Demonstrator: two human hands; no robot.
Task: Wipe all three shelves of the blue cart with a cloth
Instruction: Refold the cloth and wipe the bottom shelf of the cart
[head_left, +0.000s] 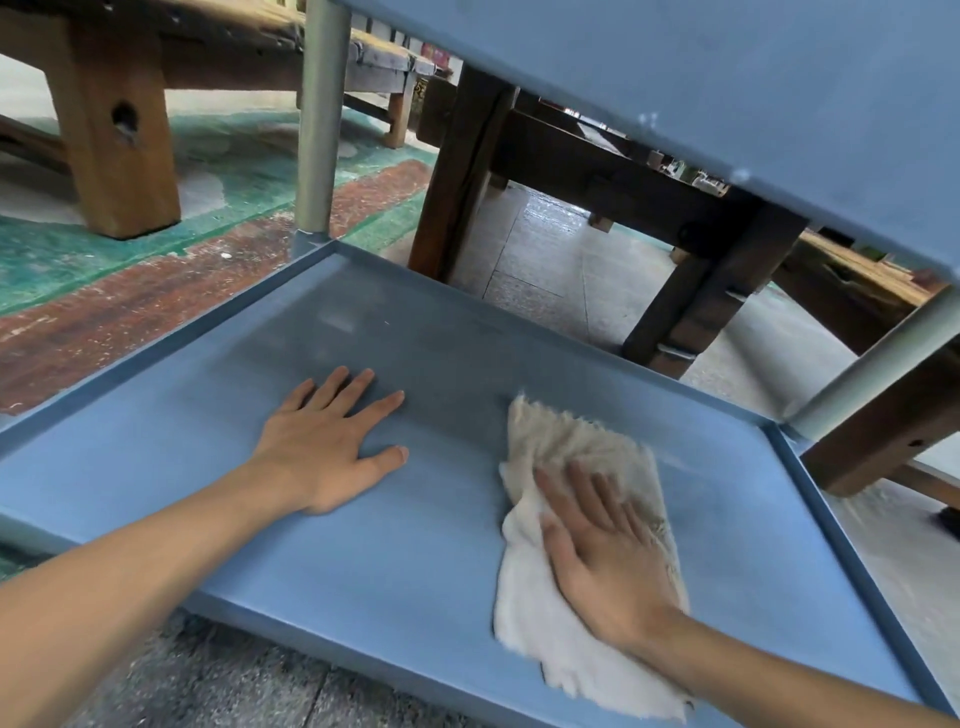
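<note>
Right hand (608, 561) is pressed flat on the cloth (566, 525) on the right side of this low shelf (447, 551), left hand (327, 441) splayed empty beside it. Risk imo: far corners by the rim get skipped, or the loose cloth bunches underneath.

Both forearms are showing bare up to the frame's edge, with no sleeves reaching them. The left hand (324, 441) and right hand (602, 551) are wearing no gloves, rings or watch.
</note>
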